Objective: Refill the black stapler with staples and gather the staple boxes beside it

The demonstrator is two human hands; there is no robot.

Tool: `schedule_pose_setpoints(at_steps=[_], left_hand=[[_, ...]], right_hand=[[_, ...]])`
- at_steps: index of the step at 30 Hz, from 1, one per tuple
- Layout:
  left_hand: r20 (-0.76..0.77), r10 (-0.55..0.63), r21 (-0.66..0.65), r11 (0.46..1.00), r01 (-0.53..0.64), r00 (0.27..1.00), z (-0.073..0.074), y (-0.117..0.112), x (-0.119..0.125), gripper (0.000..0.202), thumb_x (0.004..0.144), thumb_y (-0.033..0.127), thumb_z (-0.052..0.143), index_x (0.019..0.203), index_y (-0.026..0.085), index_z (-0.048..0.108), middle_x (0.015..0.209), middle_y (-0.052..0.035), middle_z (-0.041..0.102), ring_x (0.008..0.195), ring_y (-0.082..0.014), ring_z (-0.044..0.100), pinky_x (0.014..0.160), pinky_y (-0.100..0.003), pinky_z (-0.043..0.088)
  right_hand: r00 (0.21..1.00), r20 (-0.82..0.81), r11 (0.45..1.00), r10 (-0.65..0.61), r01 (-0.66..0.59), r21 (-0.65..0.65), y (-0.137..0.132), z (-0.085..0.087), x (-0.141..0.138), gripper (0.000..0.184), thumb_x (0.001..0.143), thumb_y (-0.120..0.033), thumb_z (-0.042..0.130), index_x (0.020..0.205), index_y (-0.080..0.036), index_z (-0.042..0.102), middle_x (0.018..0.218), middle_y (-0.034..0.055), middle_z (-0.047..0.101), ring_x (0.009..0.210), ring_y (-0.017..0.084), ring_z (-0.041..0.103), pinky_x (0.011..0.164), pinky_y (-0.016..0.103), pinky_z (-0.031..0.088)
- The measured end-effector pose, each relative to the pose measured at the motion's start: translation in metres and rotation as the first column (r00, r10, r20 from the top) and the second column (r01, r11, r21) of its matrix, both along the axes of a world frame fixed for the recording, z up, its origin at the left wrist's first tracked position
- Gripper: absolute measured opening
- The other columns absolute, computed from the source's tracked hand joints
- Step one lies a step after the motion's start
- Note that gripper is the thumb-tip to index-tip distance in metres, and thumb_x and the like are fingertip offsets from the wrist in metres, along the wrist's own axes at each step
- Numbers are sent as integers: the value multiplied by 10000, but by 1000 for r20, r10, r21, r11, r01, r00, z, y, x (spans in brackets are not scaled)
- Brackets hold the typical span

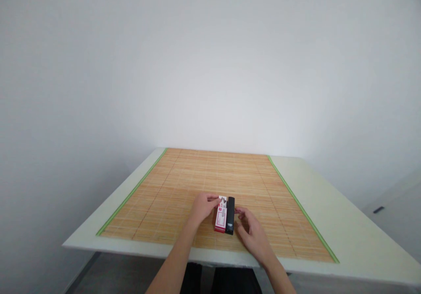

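A small red and white box (221, 217) lies on the bamboo mat, with a dark picture printed near its far end. Right beside it, lengthwise and parallel, is a black stapler (230, 215). My left hand (204, 206) has its thumb and fingers closed at the far left end of the box. To the right of the stapler rests my right hand (251, 230), its thumb and fingers apart. Its fingertips are at the stapler's side; whether they touch it I cannot tell.
The bamboo mat (210, 171) with green edging covers the middle of a pale table (315, 197). A plain white wall (210, 66) stands behind the table. The table's front edge runs just below my forearms, above my legs.
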State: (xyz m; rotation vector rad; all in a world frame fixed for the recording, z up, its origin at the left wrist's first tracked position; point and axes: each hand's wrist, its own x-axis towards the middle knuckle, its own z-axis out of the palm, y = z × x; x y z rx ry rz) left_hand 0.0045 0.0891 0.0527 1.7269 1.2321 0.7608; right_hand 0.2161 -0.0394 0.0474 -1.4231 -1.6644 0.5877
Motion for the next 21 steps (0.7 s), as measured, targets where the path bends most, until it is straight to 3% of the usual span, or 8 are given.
schedule_pose_setpoints(at_steps=[4,6,9,11,13,15,21], left_hand=[[-5,8,3,1000,-8,1000,5,-13,-1,473,914,541,547,1073,165,788,964,-96,794,881,-267,733,784,-355,565],[-2,15,17,1000,-15,1000,6,-22,-8,468,959,479,471,1130,158,766,991,-97,787,887,-254,730,815,-367,570],[-20,4,135,991,-2,1000,5,-38,-29,468,911,331,528,1336,187,662,1290,-96,702,1186,-246,647,1072,-391,477],[-109,-99,226,967,122,989,5,-48,-45,697,820,302,657,1498,226,516,1506,-83,547,1383,-258,501,1193,-405,368],[-228,-203,249,933,259,952,5,-55,-55,938,738,359,784,1582,255,389,1614,-74,412,1479,-289,376,1236,-435,311],[-306,-232,252,916,314,923,6,-58,-57,1043,701,457,851,1600,288,350,1640,-55,373,1514,-305,310,1257,-459,271],[-396,-208,310,887,343,894,8,-59,-43,943,768,683,778,1573,395,379,1599,-9,448,1514,-299,328,1279,-514,156]], right_hand=[[995,93,999,23,-27,37,-2,-3,2,430,948,-346,525,1368,-252,537,1331,108,626,1214,280,591,1071,476,486],[989,148,998,21,-30,57,-3,-7,1,480,944,-399,564,1398,-248,526,1378,123,604,1281,302,558,1106,509,462],[964,267,998,7,-22,55,-7,-15,-2,716,883,-497,670,1510,-239,440,1521,135,510,1426,347,441,1195,575,362],[933,358,999,20,-31,24,-9,-19,-5,869,856,-550,702,1585,-241,342,1596,119,439,1491,350,362,1248,595,263],[905,425,999,28,-33,3,-10,-20,-7,916,865,-567,691,1619,-248,280,1625,100,405,1515,335,334,1273,588,203],[887,461,1000,22,-25,1,-10,-21,-9,877,897,-549,655,1627,-254,268,1637,86,389,1524,312,328,1281,563,198],[866,499,999,37,-47,9,-10,-17,-8,813,953,-521,592,1639,-278,230,1645,60,374,1532,280,323,1277,555,221]])
